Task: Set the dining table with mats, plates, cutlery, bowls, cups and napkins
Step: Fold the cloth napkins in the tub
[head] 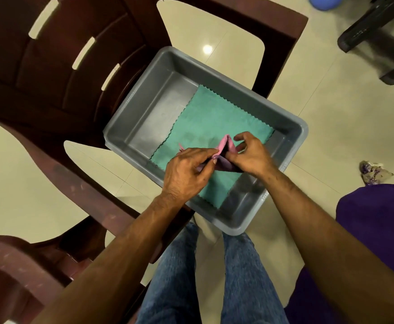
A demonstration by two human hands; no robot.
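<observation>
A grey plastic tub (144, 108) sits on the seat of a dark brown plastic chair (51, 66). Flat on the tub's bottom lies a teal napkin (212, 118) with zigzag edges. Above it, both hands hold a folded pink napkin (226, 146). My left hand (189, 169) pinches its left edge between thumb and fingers. My right hand (249, 155) pinches its right side, with fingers curled over the fold. The lower part of the pink napkin is hidden behind the hands.
A second brown chair's arm (16, 265) is at the lower left. A black furniture leg (378, 38) stands on the cream tiled floor at the upper right. Purple fabric (378, 230) is at the right edge. My jeans-clad legs (191, 288) stand below the tub.
</observation>
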